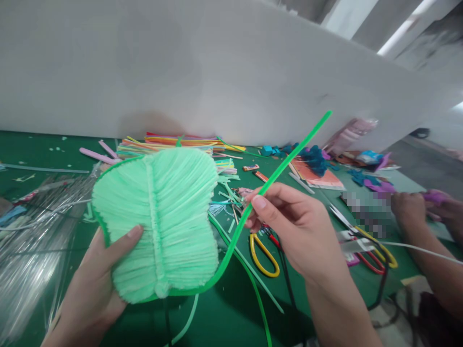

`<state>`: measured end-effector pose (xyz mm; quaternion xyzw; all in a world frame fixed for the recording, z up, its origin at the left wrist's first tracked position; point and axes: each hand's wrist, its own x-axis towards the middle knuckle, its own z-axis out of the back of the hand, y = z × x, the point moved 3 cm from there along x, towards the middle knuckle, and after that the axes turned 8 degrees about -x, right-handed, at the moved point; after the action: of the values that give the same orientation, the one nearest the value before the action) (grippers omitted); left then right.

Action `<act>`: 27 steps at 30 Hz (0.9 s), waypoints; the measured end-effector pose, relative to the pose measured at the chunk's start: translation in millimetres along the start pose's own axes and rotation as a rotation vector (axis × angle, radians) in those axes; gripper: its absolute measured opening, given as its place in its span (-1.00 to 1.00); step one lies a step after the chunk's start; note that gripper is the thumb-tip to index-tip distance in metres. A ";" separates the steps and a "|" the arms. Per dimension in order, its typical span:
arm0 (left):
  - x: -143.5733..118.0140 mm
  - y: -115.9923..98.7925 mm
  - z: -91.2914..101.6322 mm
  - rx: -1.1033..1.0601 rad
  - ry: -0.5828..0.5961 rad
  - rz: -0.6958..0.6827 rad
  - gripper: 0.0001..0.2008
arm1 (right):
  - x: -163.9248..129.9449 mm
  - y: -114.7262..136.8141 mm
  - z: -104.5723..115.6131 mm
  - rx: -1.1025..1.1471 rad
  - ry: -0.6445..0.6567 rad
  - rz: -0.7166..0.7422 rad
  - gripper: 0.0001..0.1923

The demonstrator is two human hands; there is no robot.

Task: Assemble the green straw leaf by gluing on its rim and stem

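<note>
A mint-green leaf shape [184, 207] made of fuzzy pipe cleaners, with a raised central rib, is held up over the table. My left hand [97, 274] grips its left side, thumb on the front and the other fingers behind. A brighter green pipe cleaner [289, 156] runs along the leaf's left and bottom edges, then rises free to the upper right. My right hand [289, 221] pinches this strip between thumb and fingers, apart from the leaf. The leaf's right edge shows no bright green strip.
Yellow-handled scissors [265, 258] lie behind my right hand. Bundled coloured pipe cleaners [181, 140] line the wall. Clear-wrapped thin sticks [47, 231] are at left. Another pair of scissors [376, 262] lies at right, near another person's hands [410, 207] holding something purple.
</note>
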<state>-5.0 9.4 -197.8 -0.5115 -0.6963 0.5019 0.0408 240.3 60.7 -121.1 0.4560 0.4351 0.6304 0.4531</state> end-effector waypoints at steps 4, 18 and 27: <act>-1.6 -0.8 -1.5 0.011 0.028 0.014 -0.25 | 0.9 2.3 -3.5 0.013 0.008 -0.018 -0.87; 1.3 -0.7 -3.8 0.068 0.058 0.050 -0.22 | 7.1 6.8 -12.8 0.018 0.032 -0.037 -0.81; -7.1 -4.3 -5.9 0.129 0.005 -0.113 -0.27 | 13.0 -10.2 -19.3 0.040 -0.018 -0.098 -0.72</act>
<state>-1.2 8.0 -188.4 -0.4691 -0.6901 0.5413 0.1034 221.1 72.9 -132.5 0.4487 0.4654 0.5943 0.4783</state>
